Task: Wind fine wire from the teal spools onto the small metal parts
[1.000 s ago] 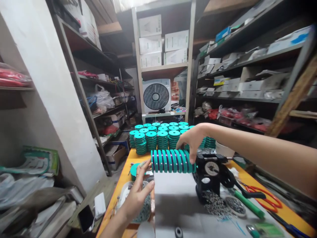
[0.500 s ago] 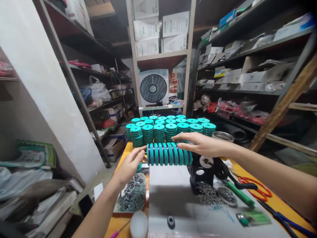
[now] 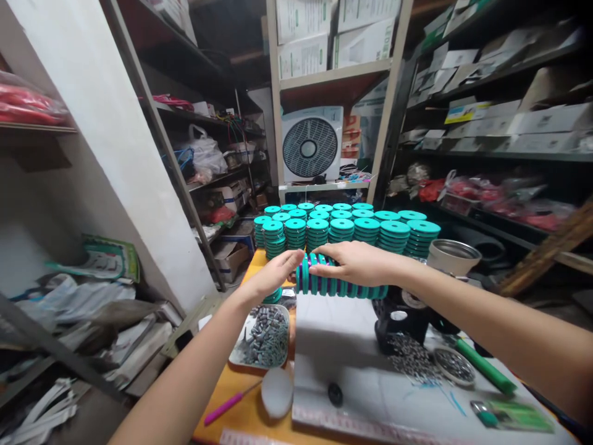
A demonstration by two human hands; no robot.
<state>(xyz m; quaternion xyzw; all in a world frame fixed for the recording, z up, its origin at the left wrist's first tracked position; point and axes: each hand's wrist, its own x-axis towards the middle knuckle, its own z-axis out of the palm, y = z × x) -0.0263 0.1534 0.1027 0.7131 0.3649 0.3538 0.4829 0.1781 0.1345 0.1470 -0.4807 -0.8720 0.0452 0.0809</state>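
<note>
A row of teal disc-shaped spools (image 3: 345,285) with purple bands between the rims lies sideways, level above the white board, its right end at a dark machine (image 3: 401,324). My left hand (image 3: 278,272) is at the row's left end, fingers drawn together around something hidden by the hand and the first spool. Over the top of the row lies my right hand (image 3: 356,262), fingers stretched to the left and thumb apart on the front side. Spools show in the gap between its thumb and index finger.
Several stacks of teal spools (image 3: 341,230) stand behind. A tray of metal pieces (image 3: 236,353), a white cup (image 3: 277,392) and a pink-handled tool (image 3: 225,408) are at left. A green rod (image 3: 486,366) and a small dish (image 3: 454,366) lie right; a fan (image 3: 311,147) stands behind.
The view has shifted, so most things sit further right. My right hand has slid left along the row, nearer my left hand. The left hand stays at the left end.
</note>
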